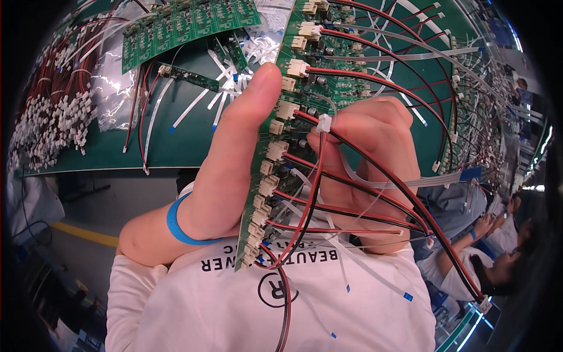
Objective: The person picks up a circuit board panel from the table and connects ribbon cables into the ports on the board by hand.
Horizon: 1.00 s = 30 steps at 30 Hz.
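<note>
My left hand (226,158), with a blue band at the wrist, is closed on a long green circuit board panel (280,56), its thumb lying along the edge. A row of cream sockets (277,151) runs down that edge, several with red and black cables plugged in. My right hand (372,138) pinches a white plug (324,122) on a red and black cable, just right of the sockets and apart from them. Grey ribbon cables (440,179) with blue ends also hang off the panel. Cables partly cover the right fingers.
Bundled red and black cables with white plugs (56,120) lie at the left of the green table (193,144). Another green panel (190,29) and loose ribbon cables lie at the back. Wired boards (469,105) are piled at the right. Co-workers (469,246) sit farther right.
</note>
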Available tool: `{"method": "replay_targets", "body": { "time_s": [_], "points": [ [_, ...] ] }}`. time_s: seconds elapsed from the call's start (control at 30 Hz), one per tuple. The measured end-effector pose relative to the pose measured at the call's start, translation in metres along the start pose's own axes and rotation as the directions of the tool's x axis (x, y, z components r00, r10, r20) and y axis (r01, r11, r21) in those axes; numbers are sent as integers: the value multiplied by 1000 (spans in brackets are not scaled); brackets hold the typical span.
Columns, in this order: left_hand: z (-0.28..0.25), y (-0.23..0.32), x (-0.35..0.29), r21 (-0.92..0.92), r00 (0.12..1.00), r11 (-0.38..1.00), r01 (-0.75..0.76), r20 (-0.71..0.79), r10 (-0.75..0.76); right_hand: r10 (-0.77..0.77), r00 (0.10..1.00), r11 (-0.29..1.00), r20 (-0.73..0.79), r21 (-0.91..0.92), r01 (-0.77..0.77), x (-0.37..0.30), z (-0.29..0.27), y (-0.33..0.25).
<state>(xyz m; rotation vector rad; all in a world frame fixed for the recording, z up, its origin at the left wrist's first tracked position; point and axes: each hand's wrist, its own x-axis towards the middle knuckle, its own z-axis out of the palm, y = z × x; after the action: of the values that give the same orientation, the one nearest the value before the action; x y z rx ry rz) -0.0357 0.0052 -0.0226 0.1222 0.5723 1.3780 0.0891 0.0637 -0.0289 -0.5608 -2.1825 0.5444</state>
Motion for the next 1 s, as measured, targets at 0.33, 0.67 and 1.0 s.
{"method": "replay_targets", "body": {
  "time_s": [0.33, 0.67, 1.0],
  "points": [
    [-3, -3, 2, -37, 998, 999, -31, 60, 33, -53, 990, 999, -132, -16, 51, -2, 7, 7],
    [-32, -5, 12, -147, 925, 989, 11, 378, 46, -50, 974, 998, -223, -44, 41, -2, 13, 11],
    [-30, -3, 16, -95, 960, 994, 60, 278, -32, -46, 999, 998, 20, -49, 47, 1, 1, 12]
  ]
}}
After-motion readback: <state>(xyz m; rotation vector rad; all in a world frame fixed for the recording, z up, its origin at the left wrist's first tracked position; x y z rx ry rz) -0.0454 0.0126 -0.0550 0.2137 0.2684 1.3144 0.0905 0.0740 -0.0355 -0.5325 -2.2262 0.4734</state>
